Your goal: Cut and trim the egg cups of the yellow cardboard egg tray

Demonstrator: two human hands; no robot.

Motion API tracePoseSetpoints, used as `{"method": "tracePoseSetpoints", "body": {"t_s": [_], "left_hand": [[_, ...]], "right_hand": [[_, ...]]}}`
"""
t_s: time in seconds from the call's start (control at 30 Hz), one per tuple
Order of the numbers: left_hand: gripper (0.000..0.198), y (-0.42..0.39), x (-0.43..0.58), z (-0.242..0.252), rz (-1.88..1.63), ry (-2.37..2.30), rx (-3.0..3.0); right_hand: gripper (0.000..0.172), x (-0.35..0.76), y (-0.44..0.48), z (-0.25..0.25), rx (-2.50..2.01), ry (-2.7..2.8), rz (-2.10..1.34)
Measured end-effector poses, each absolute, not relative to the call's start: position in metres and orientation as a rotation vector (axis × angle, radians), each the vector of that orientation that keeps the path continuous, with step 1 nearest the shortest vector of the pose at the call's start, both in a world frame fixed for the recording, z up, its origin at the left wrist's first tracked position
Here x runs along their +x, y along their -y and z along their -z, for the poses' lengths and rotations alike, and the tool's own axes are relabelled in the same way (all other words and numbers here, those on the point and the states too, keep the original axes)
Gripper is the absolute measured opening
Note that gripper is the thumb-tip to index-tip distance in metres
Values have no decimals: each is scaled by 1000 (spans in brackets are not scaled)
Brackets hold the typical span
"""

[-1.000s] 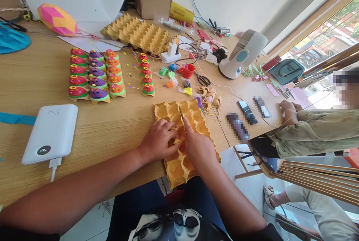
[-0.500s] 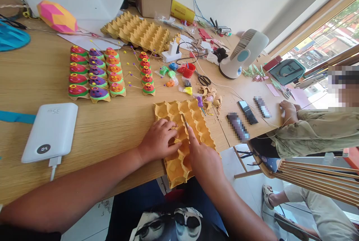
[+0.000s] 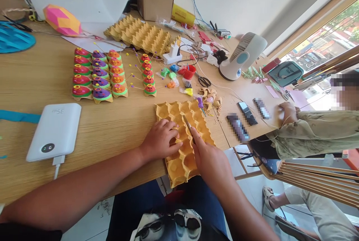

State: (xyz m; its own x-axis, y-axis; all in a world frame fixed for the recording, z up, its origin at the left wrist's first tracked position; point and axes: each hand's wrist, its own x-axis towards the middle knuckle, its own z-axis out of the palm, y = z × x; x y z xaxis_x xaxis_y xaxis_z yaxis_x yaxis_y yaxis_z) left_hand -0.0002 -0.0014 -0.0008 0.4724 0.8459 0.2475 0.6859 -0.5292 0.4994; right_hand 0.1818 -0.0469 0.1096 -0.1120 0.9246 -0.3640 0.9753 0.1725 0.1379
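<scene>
Resting on the left part of the yellow egg tray [image 3: 175, 166], the left hand [image 3: 157, 139] seemingly steadied it, while the right hand [image 3: 211, 160] was wrapped around a slim blade [image 3: 186, 122], index finger stretched along it, probably for control. The left thumb stood apart from its bent fingers; both forearms converged on the tray, which overhung the near edge of the surface [image 3: 117, 128]. Beyond stood painted cups [image 3: 101, 93] in rows, perhaps set aside for safety, and a fan [image 3: 243, 55].
</scene>
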Motion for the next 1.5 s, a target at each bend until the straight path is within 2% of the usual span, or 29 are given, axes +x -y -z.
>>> {"method": "tracePoseSetpoints", "body": {"t_s": [0.4, 1.0, 1.3, 1.5], "left_hand": [[28, 1, 0, -1, -680, -1292, 2375], [29, 2, 0, 0, -698, -1305, 2370], [28, 1, -1, -3, -658, -1284, 2375], [28, 1, -1, -2, -648, -1285, 2382]], "right_hand": [[65, 180, 30, -90, 1871, -2130, 216], [71, 169, 26, -93, 1764, -2052, 150], [68, 163, 21, -94, 1784, -2062, 122], [70, 164, 27, -100, 1792, -1998, 189]]}}
